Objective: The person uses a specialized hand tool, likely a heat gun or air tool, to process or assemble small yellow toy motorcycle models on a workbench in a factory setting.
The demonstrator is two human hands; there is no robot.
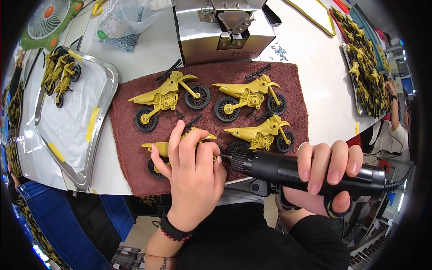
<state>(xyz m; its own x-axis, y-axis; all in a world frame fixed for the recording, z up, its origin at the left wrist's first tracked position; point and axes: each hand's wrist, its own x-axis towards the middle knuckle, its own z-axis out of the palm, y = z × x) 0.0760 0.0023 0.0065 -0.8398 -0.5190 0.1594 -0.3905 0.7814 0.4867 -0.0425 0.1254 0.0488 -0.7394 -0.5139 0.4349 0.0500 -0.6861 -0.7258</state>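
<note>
While the left hand (191,168) presses down on a yellow toy motorbike (180,146) at the near edge of the brown towel (297,81), its fingers (177,139) are curled over the bike's body and lie in contact with it, covering most of the frame; only the seat end, a black rear wheel and the black handlebar show around the hand. The right hand (326,173) is closed fully round a black electric screwdriver (288,170), held level just off the towel's near edge, with its tip pointing toward the bike under the left hand; whether the tip touches the bike cannot be told, as the left thumb hides the spot. Three more yellow motorbikes (247,96) lie on their sides on the towel, further from the person, apart from one another. Behind the towel stands a grey metal machine (225,29) on the white worktop (310,49). Left of the towel sits a metal tray (96,126) holding a few finished bikes at its far corner. Right of the towel, at the worktop's edge, a second tray is heaped with yellow bikes (366,67). Loose small screws (280,51) lie just behind the towel's far right corner.
</note>
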